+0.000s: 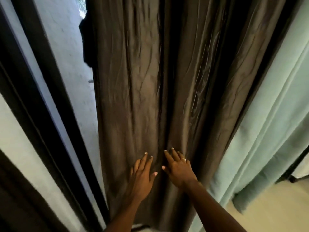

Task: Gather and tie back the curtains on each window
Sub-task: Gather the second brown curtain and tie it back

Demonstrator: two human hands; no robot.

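A dark brown, creased curtain (143, 84) hangs down the middle of the head view in long folds. My left hand (142, 176) lies flat on the cloth low down, fingers straight and pointing up. My right hand (178, 168), a ring on one finger, rests on the fabric just to its right, fingers straight across a deep fold. Neither hand grips the cloth. A pale green curtain (267, 131) hangs at the right, next to the brown one.
A dark window or door frame (50, 101) runs diagonally down the left side, with glass and a pale outside wall (71, 52) behind it. Light floor (275, 206) shows at the lower right. A dark object stands at the far right edge.
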